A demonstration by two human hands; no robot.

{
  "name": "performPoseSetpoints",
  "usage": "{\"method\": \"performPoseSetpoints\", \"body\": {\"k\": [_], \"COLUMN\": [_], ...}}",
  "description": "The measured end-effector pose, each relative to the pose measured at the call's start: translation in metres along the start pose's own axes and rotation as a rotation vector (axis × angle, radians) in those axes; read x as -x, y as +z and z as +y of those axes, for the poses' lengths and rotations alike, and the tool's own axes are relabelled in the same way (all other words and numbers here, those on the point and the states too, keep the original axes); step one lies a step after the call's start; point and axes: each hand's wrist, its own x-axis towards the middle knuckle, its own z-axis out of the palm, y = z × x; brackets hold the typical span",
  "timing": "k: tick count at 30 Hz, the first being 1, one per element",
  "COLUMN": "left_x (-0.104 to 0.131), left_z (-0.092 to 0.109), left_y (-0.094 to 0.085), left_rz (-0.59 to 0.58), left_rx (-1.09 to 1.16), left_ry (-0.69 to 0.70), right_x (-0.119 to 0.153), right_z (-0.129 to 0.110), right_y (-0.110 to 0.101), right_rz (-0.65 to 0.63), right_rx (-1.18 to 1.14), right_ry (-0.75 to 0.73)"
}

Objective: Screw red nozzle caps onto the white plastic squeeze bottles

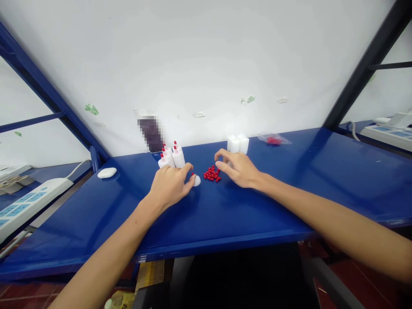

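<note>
My left hand (170,183) is closed, its thumb and fingers around a small white piece (197,181) with a red tip, which looks like a bottle's nozzle top. Most of that piece is hidden by the fingers. Just behind this hand stand several white squeeze bottles (178,159) with red tip caps. My right hand (240,168) hovers right of a loose pile of small red caps (212,174), fingers curved, thumb and index a little apart. A bit of white shows beneath its palm; I cannot make out what it is.
White bottles without red tips (243,144) stand behind my right hand. A clear plastic bag (274,140) of red pieces lies at the back. A white oval case (107,173) rests on the blue table (106,219), a dark pixelated object (150,133) leans on the wall, and power strips flank the table.
</note>
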Motion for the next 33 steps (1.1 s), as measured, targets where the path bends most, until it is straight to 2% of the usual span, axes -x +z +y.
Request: {"method": "performPoseSetpoints", "body": {"k": [3,6,11,16,19,22,29,33], "left_x": [0.000,0.001,0.002,0.002,0.003,0.004,0.010,0.013], "left_z": [-0.002,0.001,0.013,0.015,0.014,0.016,0.025,0.029], "left_y": [-0.002,-0.005,-0.003,0.006,0.010,0.010,0.011,0.013], "left_rz": [0.102,0.144,-0.011,-0.124,-0.114,-0.072,-0.201,-0.220], "left_rx": [0.017,0.210,0.489,0.599,0.533,0.403,0.194,0.124], "left_ry": [-0.019,0.035,0.074,0.029,0.029,0.053,0.076,0.067], "right_x": [-0.002,-0.003,-0.004,-0.002,-0.001,-0.003,-0.007,-0.007], "right_z": [0.001,-0.001,0.000,-0.004,-0.006,-0.003,0.013,0.016], "right_y": [-0.002,-0.002,0.001,0.002,0.001,-0.001,-0.003,-0.002], "right_rz": [0.014,0.011,-0.081,-0.223,-0.251,-0.266,-0.263,-0.284], "right_rx": [-0.002,0.024,0.140,0.227,0.276,0.349,0.453,0.468], "right_ry": [0.042,0.059,0.065,-0.027,-0.061,-0.017,0.041,0.044]}}
